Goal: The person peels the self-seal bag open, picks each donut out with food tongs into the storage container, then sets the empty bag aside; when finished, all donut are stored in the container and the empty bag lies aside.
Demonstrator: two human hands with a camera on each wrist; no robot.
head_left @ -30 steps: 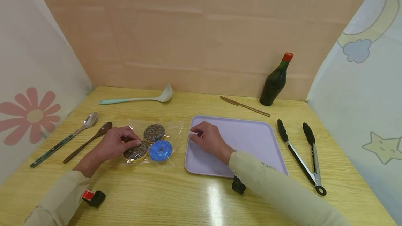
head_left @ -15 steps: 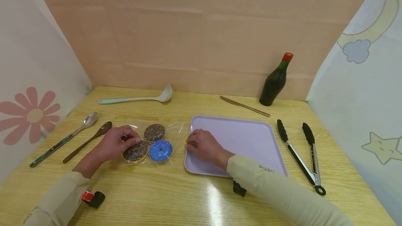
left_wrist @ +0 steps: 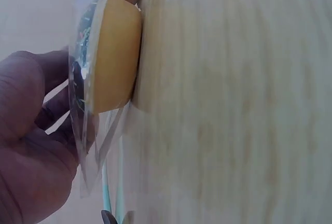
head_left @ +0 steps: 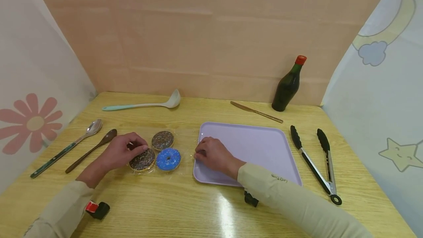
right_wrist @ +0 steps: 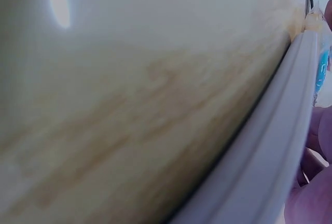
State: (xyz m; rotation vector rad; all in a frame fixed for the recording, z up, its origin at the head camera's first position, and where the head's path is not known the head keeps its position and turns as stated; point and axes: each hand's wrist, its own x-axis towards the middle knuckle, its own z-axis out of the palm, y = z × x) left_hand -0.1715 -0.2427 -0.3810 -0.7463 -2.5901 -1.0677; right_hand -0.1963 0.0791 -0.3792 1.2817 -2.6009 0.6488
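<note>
Doughnut bag [head_left: 184, 151], pinched by left hand [head_left: 123, 150], could snag on lilac tray [head_left: 252, 144] if tugged sideways; can't tell whether right hand [head_left: 215, 154] grips bag too.

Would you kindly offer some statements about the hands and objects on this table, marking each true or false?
1. The right hand is over the left edge of the tray. True.
2. The left hand is on the ladle. False: it is at the clear packaging.
3. A blue-topped doughnut lies in that packaging. True.
4. The tongs are closed. False: they are spread open.
5. The bottle has a red cap. True.
</note>
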